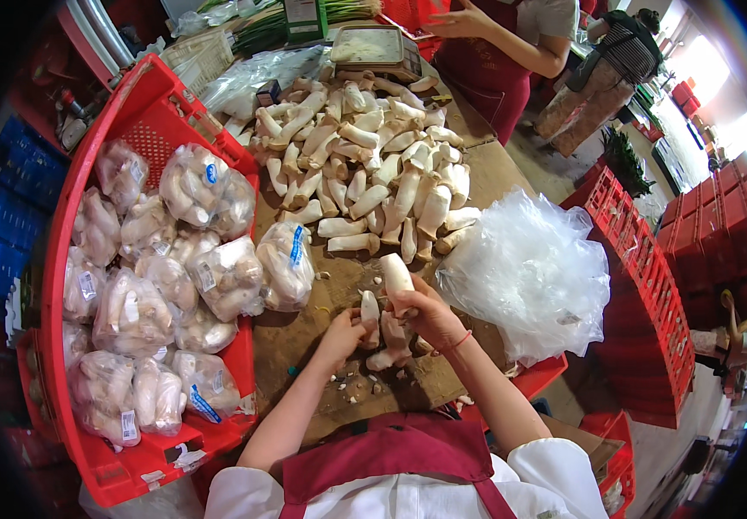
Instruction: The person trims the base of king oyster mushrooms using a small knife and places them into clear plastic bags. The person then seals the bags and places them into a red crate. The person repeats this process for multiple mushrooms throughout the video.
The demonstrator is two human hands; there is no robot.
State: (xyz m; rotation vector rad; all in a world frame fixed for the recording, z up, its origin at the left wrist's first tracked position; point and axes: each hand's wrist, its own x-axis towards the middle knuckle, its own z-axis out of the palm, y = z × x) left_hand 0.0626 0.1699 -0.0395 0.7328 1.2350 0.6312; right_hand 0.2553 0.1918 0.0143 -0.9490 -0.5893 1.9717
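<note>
In my right hand (433,318) is a thick, pale king oyster mushroom (397,272), held tilted above the worktable (296,383). The fingers of my left hand (341,338) are around a smaller king oyster mushroom (369,307), whose pale end points up. Between the hands lie a few more mushrooms (390,353), partly in shadow. Small white trimmings (354,388) are scattered close to me. Beyond both hands spreads a large pile of loose king oyster mushrooms (373,156). A bagged portion of mushrooms (284,266) rests left of the pile, beside the crate.
At left, a red plastic crate (56,272) holds several bagged mushrooms (132,311). Clear plastic bags (526,272) are heaped at right. A scale (368,47) stands behind the pile. A co-worker in an apron (484,78) is across the table. Stacked red crates (639,305) stand right.
</note>
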